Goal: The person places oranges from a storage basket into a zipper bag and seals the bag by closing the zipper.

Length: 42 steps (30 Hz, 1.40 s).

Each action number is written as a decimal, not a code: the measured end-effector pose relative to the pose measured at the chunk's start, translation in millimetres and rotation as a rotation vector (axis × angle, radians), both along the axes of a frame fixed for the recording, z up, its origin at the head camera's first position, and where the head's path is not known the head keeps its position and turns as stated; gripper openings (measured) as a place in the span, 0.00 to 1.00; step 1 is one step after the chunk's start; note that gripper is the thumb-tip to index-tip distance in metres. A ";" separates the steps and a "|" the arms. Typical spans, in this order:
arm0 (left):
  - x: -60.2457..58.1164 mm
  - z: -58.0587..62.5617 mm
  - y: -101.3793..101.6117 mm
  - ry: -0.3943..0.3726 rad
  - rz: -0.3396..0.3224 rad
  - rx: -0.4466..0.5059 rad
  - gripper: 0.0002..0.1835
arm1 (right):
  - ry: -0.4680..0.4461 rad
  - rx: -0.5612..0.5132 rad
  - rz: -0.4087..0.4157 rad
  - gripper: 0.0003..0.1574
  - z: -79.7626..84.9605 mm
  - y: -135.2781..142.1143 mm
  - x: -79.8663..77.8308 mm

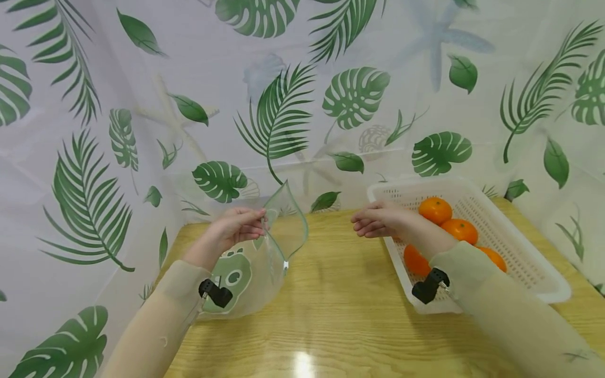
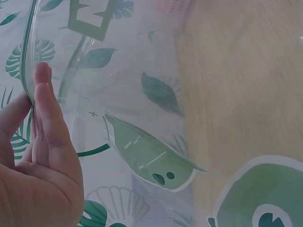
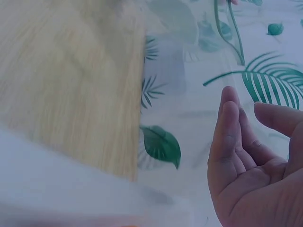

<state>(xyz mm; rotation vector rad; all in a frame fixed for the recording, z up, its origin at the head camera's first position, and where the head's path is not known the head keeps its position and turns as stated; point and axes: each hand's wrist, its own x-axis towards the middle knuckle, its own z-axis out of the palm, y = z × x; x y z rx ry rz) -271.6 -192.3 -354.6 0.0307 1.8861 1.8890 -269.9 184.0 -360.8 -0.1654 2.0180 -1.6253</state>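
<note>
My left hand (image 1: 236, 228) pinches the rim of a clear zip bag (image 1: 264, 289) between thumb and fingers. The bag's green-edged mouth gapes toward the right, with a white slider (image 1: 285, 265) at its lower corner. Green cartoon prints mark its side, seen closer on the bag (image 2: 147, 156) in the left wrist view. My right hand (image 1: 385, 219) hovers over the left edge of a white basket (image 1: 560, 291), holding nothing. In the right wrist view, a gap shows between thumb and fingers of that hand (image 3: 255, 170). Several tangerines (image 1: 435, 211) lie in the basket, some partly hidden by my right forearm.
The wooden table (image 1: 331, 315) stretches between bag and basket. A leaf-printed sheet (image 1: 354, 100) hangs behind the table and along both sides. Each sleeve carries a small black wrist camera (image 1: 430, 286).
</note>
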 end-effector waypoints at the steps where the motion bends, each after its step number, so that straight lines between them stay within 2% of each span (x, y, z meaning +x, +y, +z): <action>1: -0.3 -0.4 -0.3 0.000 0.001 0.001 0.22 | 0.007 0.000 -0.007 0.28 1.3 4.4 -1.7; 7: -1.1 -2.8 -3.6 -0.005 0.012 -0.007 0.22 | 0.044 0.001 -0.077 0.23 3.1 31.1 -10.7; 16: -2.2 -8.3 -6.2 -0.022 0.016 -0.016 0.22 | 0.037 0.029 -0.155 0.20 -15.9 61.2 -17.5; 24: -3.3 -10.4 -4.3 -0.031 0.023 -0.021 0.21 | 0.019 0.098 -0.157 0.27 -30.2 87.6 -15.4; 33: -3.9 -14.4 -7.7 -0.036 0.024 -0.017 0.22 | 0.013 0.210 -0.147 0.32 -34.2 110.3 -11.1; 42: -3.7 -14.6 -6.4 -0.025 -0.007 -0.008 0.21 | -0.029 0.244 -0.134 0.34 -40.4 130.2 -9.4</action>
